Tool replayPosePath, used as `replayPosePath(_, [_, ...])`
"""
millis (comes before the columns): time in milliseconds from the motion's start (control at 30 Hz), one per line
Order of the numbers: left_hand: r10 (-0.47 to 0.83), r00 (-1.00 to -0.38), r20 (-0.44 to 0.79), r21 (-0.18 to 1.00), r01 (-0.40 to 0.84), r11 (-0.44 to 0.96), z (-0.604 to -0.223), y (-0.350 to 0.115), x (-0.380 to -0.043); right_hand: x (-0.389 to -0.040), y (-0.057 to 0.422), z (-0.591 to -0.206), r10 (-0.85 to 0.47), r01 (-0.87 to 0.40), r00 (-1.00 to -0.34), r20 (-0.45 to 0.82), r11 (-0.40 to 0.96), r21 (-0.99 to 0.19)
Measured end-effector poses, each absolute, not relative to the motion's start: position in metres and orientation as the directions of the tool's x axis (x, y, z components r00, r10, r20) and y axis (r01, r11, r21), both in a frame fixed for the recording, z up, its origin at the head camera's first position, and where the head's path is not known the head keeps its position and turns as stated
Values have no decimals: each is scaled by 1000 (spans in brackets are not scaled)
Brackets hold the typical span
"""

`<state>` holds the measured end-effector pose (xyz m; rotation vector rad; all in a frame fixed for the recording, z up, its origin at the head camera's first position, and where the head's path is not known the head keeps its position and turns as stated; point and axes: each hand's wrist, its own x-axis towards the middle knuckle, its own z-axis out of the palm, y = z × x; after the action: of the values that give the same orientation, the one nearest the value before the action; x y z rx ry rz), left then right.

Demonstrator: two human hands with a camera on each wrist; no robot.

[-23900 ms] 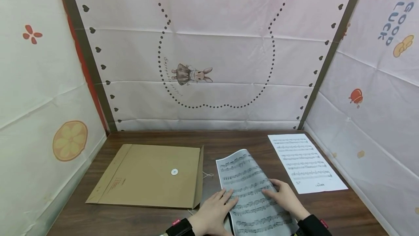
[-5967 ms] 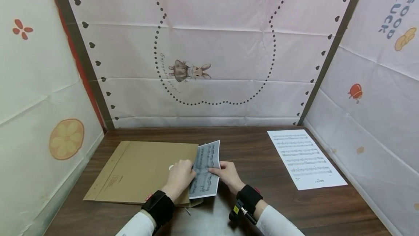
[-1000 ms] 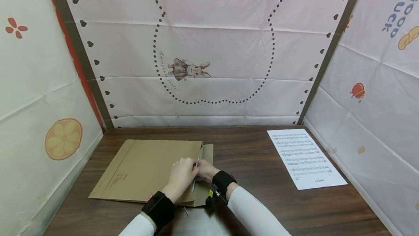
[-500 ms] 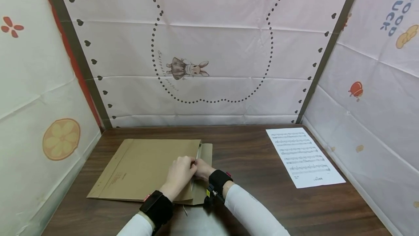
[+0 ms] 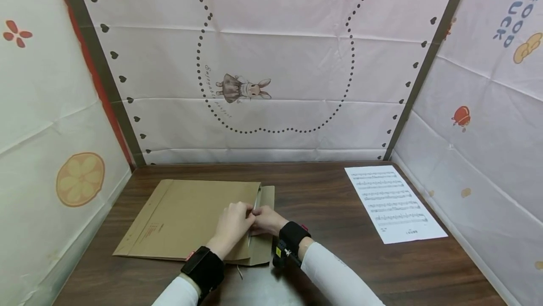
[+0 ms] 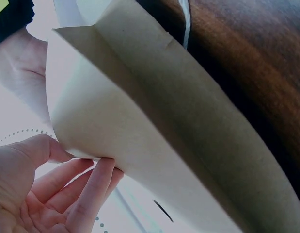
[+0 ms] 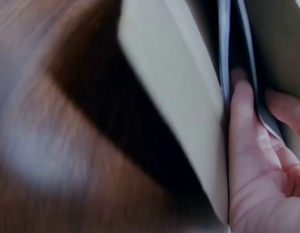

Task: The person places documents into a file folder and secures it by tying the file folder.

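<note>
A brown kraft-paper document envelope (image 5: 182, 216) lies on the table, its mouth facing right with the flap (image 5: 260, 249) spread out beneath. My left hand (image 5: 231, 223) pinches the upper edge of the mouth between thumb and fingers, lifting it a little, as the left wrist view shows. Deep in the opening, my right hand (image 5: 268, 221) holds folded sheet music (image 7: 225, 48) by its edge, fingers between the layers and thumb on the outer side. Most of the sheet music is hidden inside the envelope; only a thin white edge shows.
One loose page of sheet music (image 5: 394, 204) lies flat at the table's right. A thin string (image 5: 239, 272) pokes out below the envelope. Patterned cloth walls (image 5: 280, 61) enclose the wooden table (image 5: 348, 273) at the back and both sides.
Six seconds ago the folded sheet music stuck out of the envelope; now it is almost wholly inside, my right hand having moved left with it. In the last half second that hand has shifted slightly.
</note>
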<state>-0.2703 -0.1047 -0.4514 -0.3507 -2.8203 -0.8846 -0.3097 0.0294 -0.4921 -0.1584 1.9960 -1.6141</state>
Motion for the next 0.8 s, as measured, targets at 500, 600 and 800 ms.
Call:
replayPosePath(500, [152, -965, 214, 508, 243, 827, -465, -102, -271, -306, 76, -479, -428, 278, -836, -342, 206, -938])
replayPosePath(600, [150, -962, 227, 485, 246, 839, -468, -101, -271, -305, 84, -477, -436, 253, -844, -312, 189, -949])
replayPosePath(800, [171, -950, 261, 465, 279, 840, -473, -100, -267, -302, 105, -472, -432, 206, -863, -262, 174, -963])
